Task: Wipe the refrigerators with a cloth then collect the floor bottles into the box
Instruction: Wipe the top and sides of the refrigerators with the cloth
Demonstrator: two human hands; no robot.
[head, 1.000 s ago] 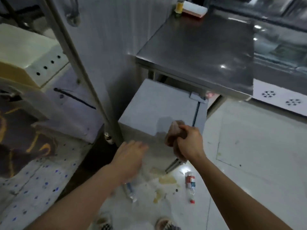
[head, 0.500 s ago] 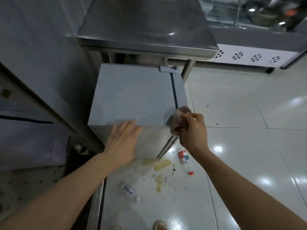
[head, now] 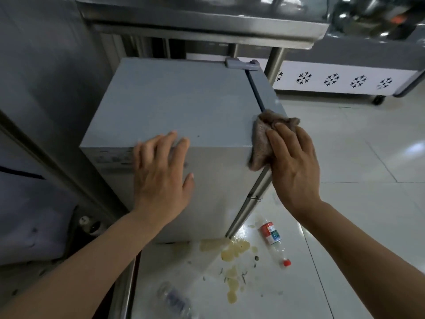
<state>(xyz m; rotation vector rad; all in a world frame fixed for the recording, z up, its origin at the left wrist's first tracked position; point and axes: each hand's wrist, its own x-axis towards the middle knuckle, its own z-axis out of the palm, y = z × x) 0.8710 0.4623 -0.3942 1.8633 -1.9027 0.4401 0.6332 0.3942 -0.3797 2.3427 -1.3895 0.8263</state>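
Glossy white floor tiles (head: 345,203) spread under a stainless steel counter (head: 207,26), and a small grey box-shaped refrigerator (head: 179,104) stands half beneath that counter's edge; a white cabinet with black snowflake cut-outs (head: 333,79) runs along the back. Wiping is the step in hand, judging by the layout: the right hand (head: 293,164) presses a crumpled brown-grey cloth (head: 264,139) against the refrigerator's top right front corner, fingers fairly straight over the cloth rather than clenched round it; the left hand (head: 161,173) lies flat and relaxed, grasping nothing, with its fingers on the top front edge and its palm over the front face, apparently steadying the unit. Collecting has not begun; a clear plastic bottle with a red-and-white label and red cap (head: 273,242) lies on the floor just right of the refrigerator's base, and a second clear crushed bottle with a dark label (head: 177,300) lies nearer the bottom edge, both untouched; a yellowish spill (head: 232,256) sits between them. No box is in view. Next, the cloth likely needs to sweep across the top and down the door side, with firm flat pressure, before either bottle is picked up.
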